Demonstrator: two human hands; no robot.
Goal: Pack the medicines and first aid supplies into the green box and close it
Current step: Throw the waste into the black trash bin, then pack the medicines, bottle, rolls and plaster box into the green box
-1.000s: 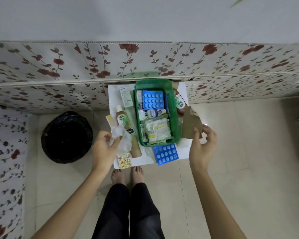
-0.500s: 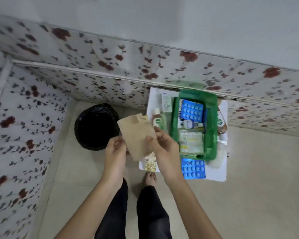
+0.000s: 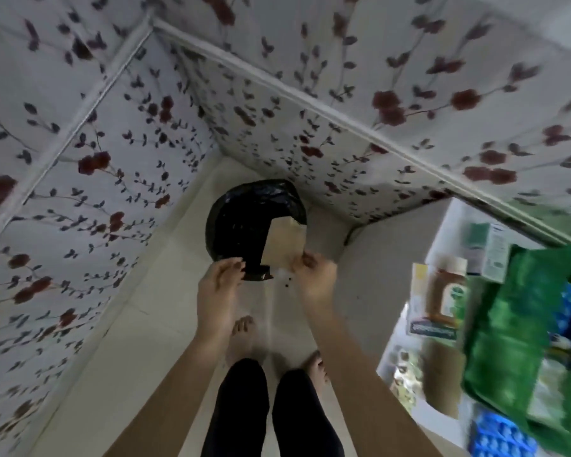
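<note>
A floral-patterned wall (image 3: 80,143) fills the far left and runs behind the black-lined bin (image 3: 241,225), which stands on the pale tiled floor (image 3: 165,324) in the corner and serves as the landmark here. Just in front of the bin, at its near left rim, the left hand (image 3: 220,285) reaches out with fingers spread and slack, holding nothing that can be seen; its fingertips lie at the bin's edge. Directly over the right half of the bin hangs a brown paper envelope (image 3: 282,240), covering part of the dark liner. The right hand (image 3: 314,275), at the bin's near right rim, pinches the envelope's lower edge between thumb and fingertips; a pale scrap beside the fingers is too blurred to identify. Below the bin, toward the camera, two bare feet and black trouser legs (image 3: 271,413) stand on the floor.

Well to the right of the bin, a white tabletop (image 3: 406,357) carries the supplies: a brown antiseptic bottle (image 3: 445,298) with a green label lying nearest the bin, pale medicine cartons (image 3: 490,255) behind it, and a strip of pills (image 3: 404,380) nearer the camera. Farthest right sits the green box (image 3: 515,324), open and blurred, with blue blister packs (image 3: 498,437) beside its near end
</note>
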